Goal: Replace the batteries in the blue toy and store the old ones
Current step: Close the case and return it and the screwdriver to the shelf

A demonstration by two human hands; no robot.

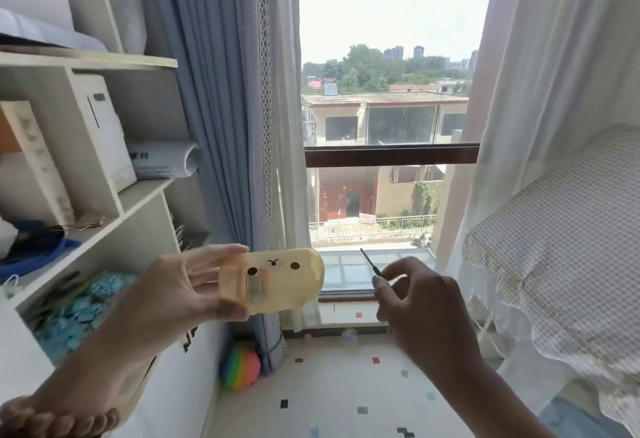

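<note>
Yellow plastic case (277, 280) pinched in the left hand (180, 294) — right hand (420, 302), just beside the case, grips a thin screwdriver (371, 262). No blue toy shows. Held in mid-air, a slipping tip could stab the fingers (207, 264).

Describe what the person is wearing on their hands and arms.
Both forearms are bare, with no sleeves in view. The left hand has a bracelet of chunky, rounded brown beads around the wrist, at the bottom left corner of the picture. The right hand and its wrist show no bracelet, watch or glove. No rings can be made out on either hand.

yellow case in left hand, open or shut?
Cannot tell. The yellow case, pinched in the left hand, shows only its face side with a slot; no seam visible.
</note>
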